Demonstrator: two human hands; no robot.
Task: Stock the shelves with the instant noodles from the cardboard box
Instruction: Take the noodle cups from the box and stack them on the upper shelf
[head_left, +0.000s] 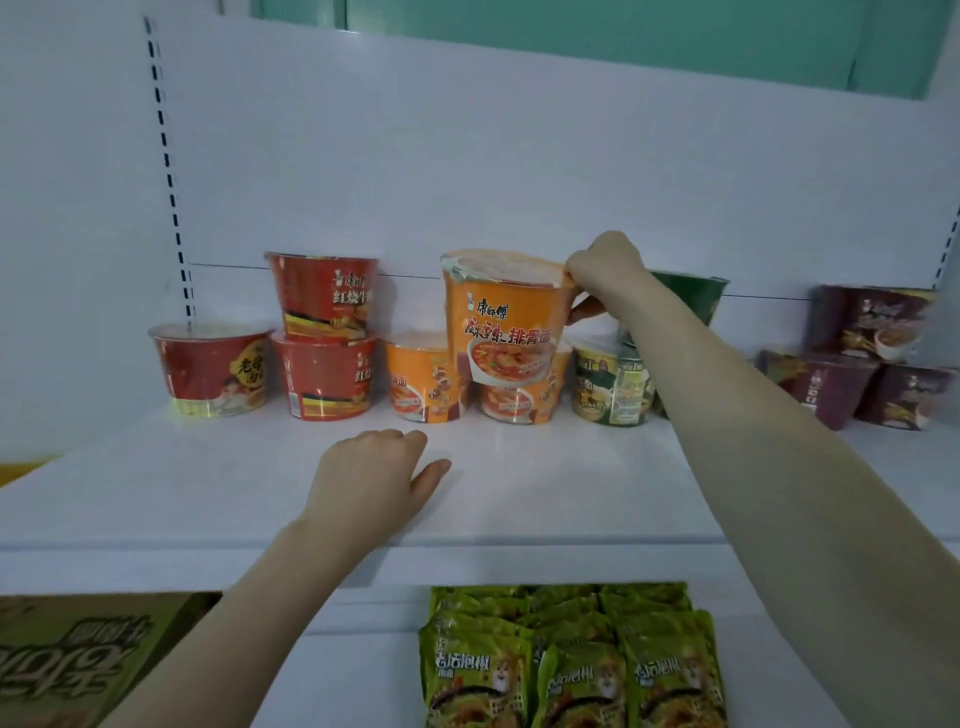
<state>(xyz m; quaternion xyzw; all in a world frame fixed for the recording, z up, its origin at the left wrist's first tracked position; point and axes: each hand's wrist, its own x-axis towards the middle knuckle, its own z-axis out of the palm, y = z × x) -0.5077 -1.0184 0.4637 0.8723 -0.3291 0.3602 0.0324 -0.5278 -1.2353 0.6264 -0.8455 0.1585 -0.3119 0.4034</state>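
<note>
Fingers (577, 274) of the right hand (608, 270) pinch the rim of the orange noodle cup (506, 322), curled over the lid edge with the thumb lower on the cup's side wall. Gripping at the rim probably leaves the base free to settle. The cup sits slightly tilted above two lower orange cups (426, 379), spanning the gap between them. I cannot tell whether its weight is fully on them yet. This looks like a second tier of the same flavour, matching the stacked red cups (324, 296) just to the left.

The left hand (371, 478) rests on the bare shelf (156, 493) in front of the row, its fingers loosely curled, thumb out, holding nothing; it seems to steady the reach.

Flavours are grouped by colour: green cups (610, 384) just right of the orange ones, purple cups (872, 322) farther right. The cardboard box (78, 660) is at lower left, and green noodle packets (571, 660) lie on the shelf below.
</note>
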